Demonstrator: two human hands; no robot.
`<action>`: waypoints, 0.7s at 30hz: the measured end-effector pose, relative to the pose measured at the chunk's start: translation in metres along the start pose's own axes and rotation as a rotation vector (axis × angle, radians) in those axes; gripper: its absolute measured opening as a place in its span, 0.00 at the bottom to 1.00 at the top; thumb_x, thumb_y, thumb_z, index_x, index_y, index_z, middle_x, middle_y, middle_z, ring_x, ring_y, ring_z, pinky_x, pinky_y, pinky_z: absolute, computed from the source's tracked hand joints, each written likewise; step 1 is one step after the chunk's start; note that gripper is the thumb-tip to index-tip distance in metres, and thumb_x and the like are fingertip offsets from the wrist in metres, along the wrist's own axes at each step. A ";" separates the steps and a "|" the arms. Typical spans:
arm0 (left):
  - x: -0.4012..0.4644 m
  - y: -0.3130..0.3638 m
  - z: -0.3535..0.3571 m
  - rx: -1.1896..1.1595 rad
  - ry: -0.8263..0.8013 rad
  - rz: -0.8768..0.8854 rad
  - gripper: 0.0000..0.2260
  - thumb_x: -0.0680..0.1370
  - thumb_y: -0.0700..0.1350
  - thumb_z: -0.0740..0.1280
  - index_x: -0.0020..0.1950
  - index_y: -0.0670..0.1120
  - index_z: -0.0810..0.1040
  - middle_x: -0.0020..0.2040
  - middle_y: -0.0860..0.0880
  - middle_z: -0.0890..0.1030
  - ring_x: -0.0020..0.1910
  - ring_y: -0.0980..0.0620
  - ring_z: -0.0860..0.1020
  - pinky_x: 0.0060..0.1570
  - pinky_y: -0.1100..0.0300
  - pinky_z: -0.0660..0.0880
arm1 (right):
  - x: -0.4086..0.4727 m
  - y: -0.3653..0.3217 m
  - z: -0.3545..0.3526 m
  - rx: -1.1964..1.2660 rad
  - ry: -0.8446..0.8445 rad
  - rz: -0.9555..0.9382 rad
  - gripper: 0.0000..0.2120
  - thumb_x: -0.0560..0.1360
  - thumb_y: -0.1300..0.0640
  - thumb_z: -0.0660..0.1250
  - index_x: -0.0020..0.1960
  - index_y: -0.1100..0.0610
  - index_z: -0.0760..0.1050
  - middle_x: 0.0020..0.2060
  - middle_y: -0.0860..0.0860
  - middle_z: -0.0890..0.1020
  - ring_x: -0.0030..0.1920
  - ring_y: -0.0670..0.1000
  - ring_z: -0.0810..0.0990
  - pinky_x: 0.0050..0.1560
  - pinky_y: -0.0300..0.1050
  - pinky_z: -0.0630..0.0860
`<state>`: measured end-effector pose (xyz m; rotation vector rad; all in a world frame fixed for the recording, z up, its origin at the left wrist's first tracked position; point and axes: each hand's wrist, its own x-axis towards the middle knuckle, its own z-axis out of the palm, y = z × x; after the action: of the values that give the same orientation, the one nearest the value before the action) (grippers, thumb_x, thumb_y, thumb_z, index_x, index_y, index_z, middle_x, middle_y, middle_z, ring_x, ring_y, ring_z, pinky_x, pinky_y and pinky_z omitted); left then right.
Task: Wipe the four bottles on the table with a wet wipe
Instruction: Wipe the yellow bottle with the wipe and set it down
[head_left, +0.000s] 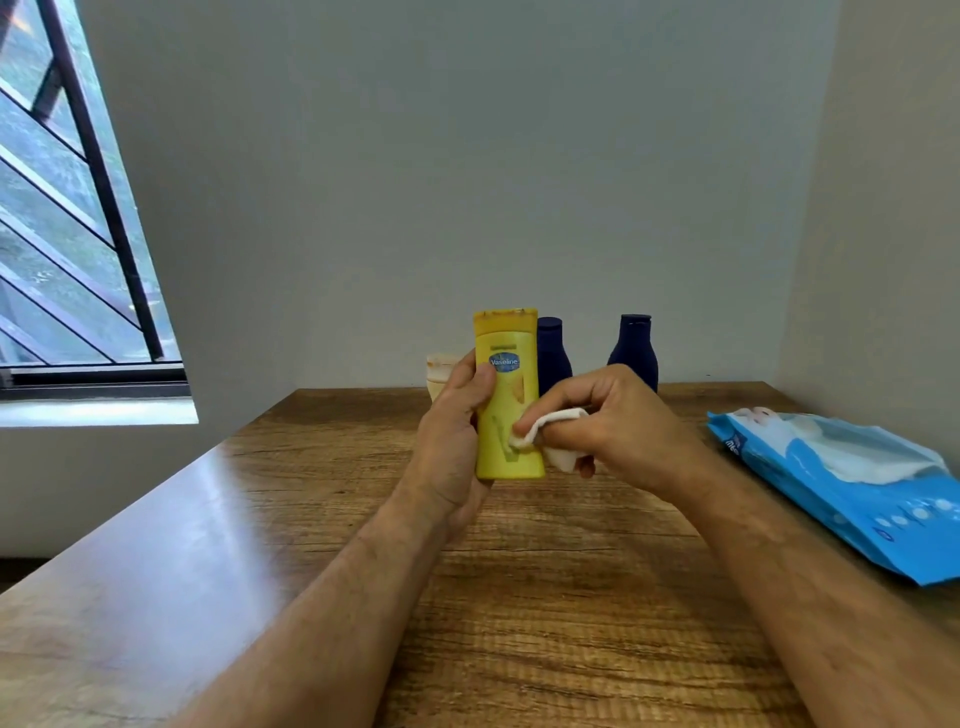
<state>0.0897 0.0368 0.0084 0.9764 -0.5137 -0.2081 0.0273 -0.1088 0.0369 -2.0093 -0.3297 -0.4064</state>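
Grey walls meet in a corner behind a wooden table (545, 597), and a barred window (78, 234) sits far out beyond the left hand's side. Above the table, the left hand (457, 436) grips a yellow bottle (506, 395) upright, cap upward, thumb lying across its front just beside the blue Vaseline label and the remaining fingers wrapped round the back, out of sight. The right hand (608, 421) is curled round a white wet wipe (545, 431), bunched between thumb and fingers, and presses a fold of it against the lower front of the yellow bottle. Behind the two hands, near the wall, stand the other bottles: a dark blue bottle (553, 353) partly hidden just behind the yellow one, a second dark blue bottle (634, 351) standing beyond the right hand's knuckles, and a pale cream bottle (441, 371) peeking out behind the left hand's fingers, mostly covered. Off to the right of the right hand, well apart from it, a blue pack of wipes (857, 493) lies flat on the table with a white sheet showing at its opening. Both forearms are bare and reach in from the near edge.
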 end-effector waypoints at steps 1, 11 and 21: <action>0.000 0.000 0.000 0.008 -0.011 -0.005 0.17 0.80 0.50 0.61 0.67 0.46 0.76 0.61 0.39 0.82 0.57 0.41 0.81 0.59 0.41 0.78 | 0.000 0.000 0.001 0.034 0.049 -0.023 0.06 0.73 0.62 0.73 0.43 0.52 0.87 0.37 0.48 0.85 0.34 0.45 0.80 0.28 0.35 0.72; -0.006 -0.001 0.000 -0.010 0.007 -0.120 0.26 0.78 0.62 0.61 0.59 0.41 0.77 0.43 0.40 0.79 0.36 0.46 0.77 0.29 0.58 0.75 | -0.001 -0.006 0.001 0.203 0.005 -0.008 0.09 0.75 0.63 0.70 0.46 0.52 0.86 0.39 0.53 0.85 0.31 0.51 0.79 0.27 0.42 0.73; -0.004 0.002 0.000 -0.052 0.004 -0.125 0.27 0.80 0.59 0.59 0.66 0.39 0.77 0.60 0.36 0.82 0.53 0.42 0.83 0.50 0.47 0.81 | 0.001 -0.001 0.011 0.115 0.097 -0.055 0.06 0.75 0.61 0.71 0.49 0.54 0.86 0.32 0.46 0.84 0.27 0.41 0.76 0.27 0.34 0.72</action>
<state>0.0859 0.0392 0.0092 0.9590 -0.4418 -0.3299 0.0296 -0.0989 0.0335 -1.8652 -0.3403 -0.5069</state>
